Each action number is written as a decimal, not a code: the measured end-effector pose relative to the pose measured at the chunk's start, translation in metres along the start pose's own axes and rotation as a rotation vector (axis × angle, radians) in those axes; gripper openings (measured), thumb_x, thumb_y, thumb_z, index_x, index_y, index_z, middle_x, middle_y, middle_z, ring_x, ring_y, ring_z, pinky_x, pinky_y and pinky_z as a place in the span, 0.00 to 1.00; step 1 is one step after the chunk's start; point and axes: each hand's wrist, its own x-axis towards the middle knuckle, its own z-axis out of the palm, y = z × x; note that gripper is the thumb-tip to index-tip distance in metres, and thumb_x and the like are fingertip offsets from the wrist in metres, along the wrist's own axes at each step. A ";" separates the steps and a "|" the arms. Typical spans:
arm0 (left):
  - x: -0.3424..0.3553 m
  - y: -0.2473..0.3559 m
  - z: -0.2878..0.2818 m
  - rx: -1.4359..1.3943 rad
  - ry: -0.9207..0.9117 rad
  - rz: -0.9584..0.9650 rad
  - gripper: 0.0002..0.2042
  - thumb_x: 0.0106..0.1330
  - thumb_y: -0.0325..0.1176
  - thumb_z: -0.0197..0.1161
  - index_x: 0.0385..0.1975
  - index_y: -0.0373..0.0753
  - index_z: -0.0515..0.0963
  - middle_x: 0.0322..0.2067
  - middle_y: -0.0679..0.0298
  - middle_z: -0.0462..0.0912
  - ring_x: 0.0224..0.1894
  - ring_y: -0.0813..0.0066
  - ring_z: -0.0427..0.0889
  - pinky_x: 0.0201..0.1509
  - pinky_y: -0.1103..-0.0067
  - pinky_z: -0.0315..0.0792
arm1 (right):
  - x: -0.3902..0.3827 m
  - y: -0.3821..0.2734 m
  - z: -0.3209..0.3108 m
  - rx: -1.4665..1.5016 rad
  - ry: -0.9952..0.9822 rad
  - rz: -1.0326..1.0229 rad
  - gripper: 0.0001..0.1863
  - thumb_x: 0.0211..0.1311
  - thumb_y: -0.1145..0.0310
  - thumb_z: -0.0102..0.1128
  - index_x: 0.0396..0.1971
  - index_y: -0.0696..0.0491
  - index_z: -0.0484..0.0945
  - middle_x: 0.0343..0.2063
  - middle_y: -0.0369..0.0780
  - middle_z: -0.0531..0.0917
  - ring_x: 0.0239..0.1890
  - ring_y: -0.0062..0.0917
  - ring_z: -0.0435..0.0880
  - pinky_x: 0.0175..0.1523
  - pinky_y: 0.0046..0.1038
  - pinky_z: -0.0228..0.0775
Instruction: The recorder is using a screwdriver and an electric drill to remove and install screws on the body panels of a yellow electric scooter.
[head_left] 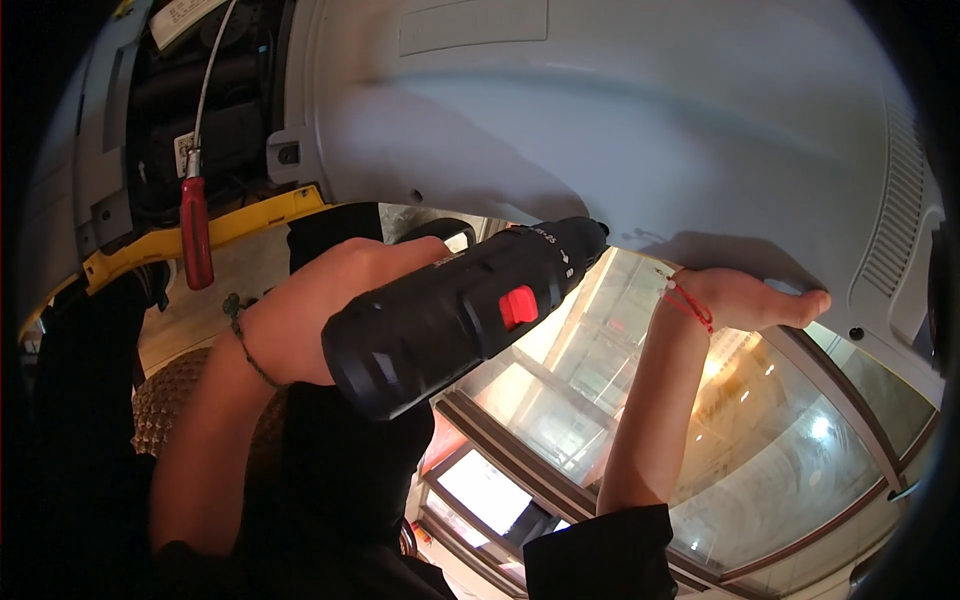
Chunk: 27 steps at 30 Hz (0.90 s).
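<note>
- Head view: the left hand (pixel 305 300) wraps around a black power driver (pixel 430 318) with a red switch (pixel 518 307), at the centre of the frame.
- The driver slants up and right, its nose at the lower edge of a large grey panel (pixel 620 110) spanning the upper frame; contact is unclear.
- The right hand (pixel 745 298), right of centre, lies along that edge, thumb extended; its fingers are hidden, so I cannot tell whether it grips.
- At upper left, a red-handled screwdriver (pixel 196 235) hangs handle down before a yellow strip (pixel 245 212).
</note>
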 end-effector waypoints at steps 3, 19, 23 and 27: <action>0.002 -0.001 -0.004 0.050 -0.013 -0.021 0.15 0.50 0.32 0.66 0.36 0.33 0.74 0.27 0.57 0.79 0.29 0.58 0.82 0.35 0.75 0.72 | 0.000 0.001 0.000 0.015 0.024 0.035 0.36 0.65 0.40 0.36 0.58 0.57 0.63 0.57 0.44 0.64 0.58 0.34 0.64 0.64 0.34 0.57; -0.024 -0.003 0.019 -0.244 0.104 -0.124 0.15 0.52 0.25 0.69 0.41 0.38 0.78 0.33 0.65 0.82 0.32 0.76 0.81 0.37 0.79 0.75 | 0.000 -0.001 0.003 0.096 0.019 0.070 0.34 0.65 0.41 0.37 0.52 0.58 0.66 0.54 0.43 0.67 0.55 0.32 0.66 0.61 0.32 0.59; -0.027 -0.001 0.027 -0.332 0.118 -0.203 0.18 0.58 0.22 0.61 0.49 0.37 0.73 0.39 0.61 0.81 0.26 0.81 0.78 0.24 0.84 0.74 | 0.001 0.001 0.001 0.082 0.025 0.059 0.33 0.66 0.42 0.36 0.52 0.58 0.66 0.53 0.43 0.67 0.55 0.31 0.66 0.61 0.31 0.59; -0.032 -0.007 0.035 -0.294 0.197 -0.250 0.16 0.55 0.24 0.66 0.44 0.38 0.76 0.35 0.64 0.81 0.31 0.79 0.80 0.33 0.82 0.75 | 0.002 0.003 0.000 0.080 0.004 0.025 0.31 0.67 0.43 0.35 0.50 0.58 0.67 0.52 0.41 0.67 0.54 0.29 0.65 0.61 0.30 0.58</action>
